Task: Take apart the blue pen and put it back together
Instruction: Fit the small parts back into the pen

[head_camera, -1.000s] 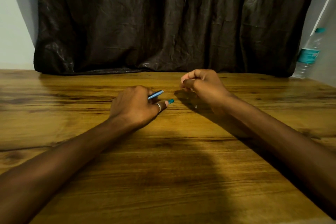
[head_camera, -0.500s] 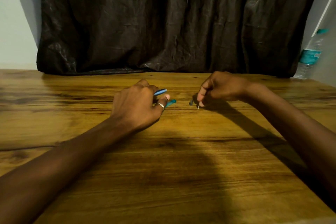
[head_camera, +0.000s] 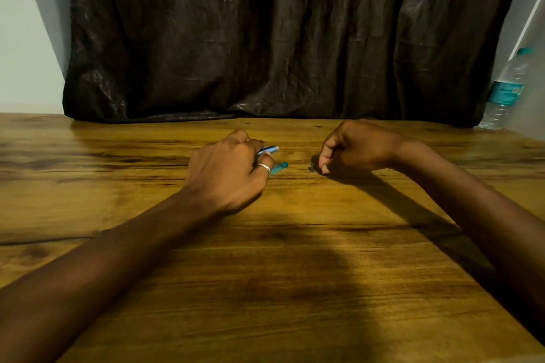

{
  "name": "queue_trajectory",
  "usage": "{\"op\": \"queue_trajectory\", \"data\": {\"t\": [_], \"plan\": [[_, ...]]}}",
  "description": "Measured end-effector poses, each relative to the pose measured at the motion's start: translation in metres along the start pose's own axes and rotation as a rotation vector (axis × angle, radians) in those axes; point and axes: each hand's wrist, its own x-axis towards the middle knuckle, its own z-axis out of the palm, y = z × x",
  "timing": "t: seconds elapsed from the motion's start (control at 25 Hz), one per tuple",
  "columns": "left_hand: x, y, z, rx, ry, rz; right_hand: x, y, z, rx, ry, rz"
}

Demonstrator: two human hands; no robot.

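while your left hand is curling shut around the blue pen barrel, you are sitting in the middle of the take-apart half of the task, or so it reads from how the parts are lying. the barrel is poking out past your knuckles toward the desk's far edge, and a teal piece, likely the cap or a sleeve, is lying on the desk just beside your ring finger; whether your fingers are touching it i cannot tell. your right hand is resting near the middle of the desk, closer to the far edge than the near one, with its grip pinching down on a small dark part at the wood. that part is too small to name; it may be the tip or the spring.

next you are probably needing to set that small part down where it will not roll, then free the refill from the barrel, keeping every piece close for reassembly.

counting: you are showing two hands, one barrel, one teal piece, one small dark part, and one water bottle standing at the far right corner.
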Motion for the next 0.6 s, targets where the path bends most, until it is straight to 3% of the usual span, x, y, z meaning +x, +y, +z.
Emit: {"op": "queue_trajectory", "data": {"t": [0.16,0.36,0.6], "plan": [[0.0,0.001,-0.001,-0.173,0.01,0.017,0.003,-0.002,0.0,0.187,0.119,-0.013],[0.007,-0.003,0.006,-0.932,-0.1,-0.136,-0.002,-0.023,0.006,0.771,0.257,-0.065],[0.009,-0.004,0.006,-1.094,-0.194,-0.156,0.0,-0.031,0.021,0.831,0.291,-0.149]]}}
